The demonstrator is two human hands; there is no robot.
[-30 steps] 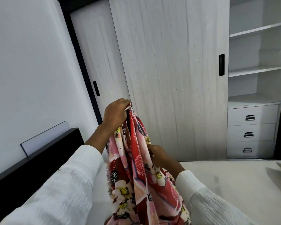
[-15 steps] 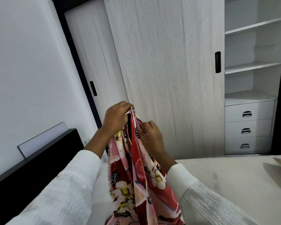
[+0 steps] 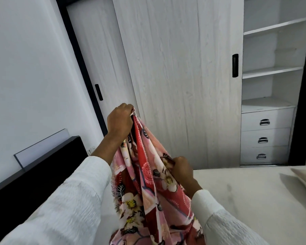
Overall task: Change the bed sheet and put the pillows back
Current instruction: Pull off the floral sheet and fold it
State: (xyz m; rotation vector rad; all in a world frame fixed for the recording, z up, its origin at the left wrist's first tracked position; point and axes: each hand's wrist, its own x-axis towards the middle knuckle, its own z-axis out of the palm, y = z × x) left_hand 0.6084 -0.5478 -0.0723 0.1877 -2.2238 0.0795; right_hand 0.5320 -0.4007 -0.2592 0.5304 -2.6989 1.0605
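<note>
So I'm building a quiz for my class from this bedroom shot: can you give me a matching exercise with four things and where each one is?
Things:
1. left hand
2. right hand
3. headboard
4. drawers

Places or states:
A. stacked under the open shelves, far right
B. grips the top of the floral sheet, held high
C. black, against the wall on the left
D. grips the sheet lower down, over the bare mattress

Pairs: 1-B, 2-D, 3-C, 4-A
</note>
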